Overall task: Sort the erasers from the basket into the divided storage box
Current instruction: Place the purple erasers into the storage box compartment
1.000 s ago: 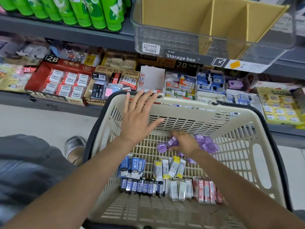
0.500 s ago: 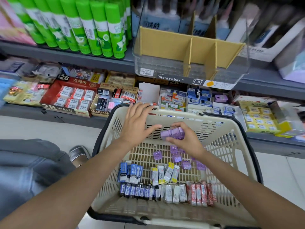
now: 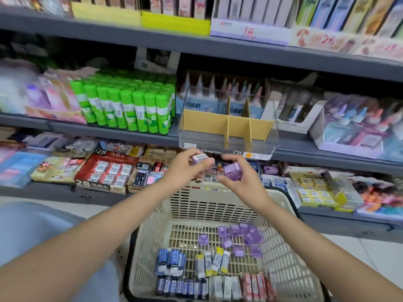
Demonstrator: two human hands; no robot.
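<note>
A cream basket (image 3: 196, 203) stands below me with several erasers on its floor: purple ones (image 3: 244, 236) at the back, blue ones (image 3: 171, 261), yellow-tipped white ones (image 3: 212, 261), and rows of dark, white and red ones (image 3: 216, 285) at the front. My left hand (image 3: 185, 168) pinches a purple eraser (image 3: 199, 158) above the basket's far rim. My right hand (image 3: 237, 177) grips another purple eraser (image 3: 232, 171) beside it. The clear storage box (image 3: 229, 138) with cardboard dividers sits on the shelf just above both hands.
Green glue sticks (image 3: 130, 107) stand left of the storage box. Pen displays (image 3: 349, 125) stand to its right. The lower shelf holds a red 2B eraser tray (image 3: 109, 171) and yellow packs (image 3: 314, 190). My knee in grey cloth (image 3: 32, 225) is at the left.
Both hands rose from the basket toward the storage box. The left hand left the basket rim and now pinches a purple eraser. The view tilted up.
</note>
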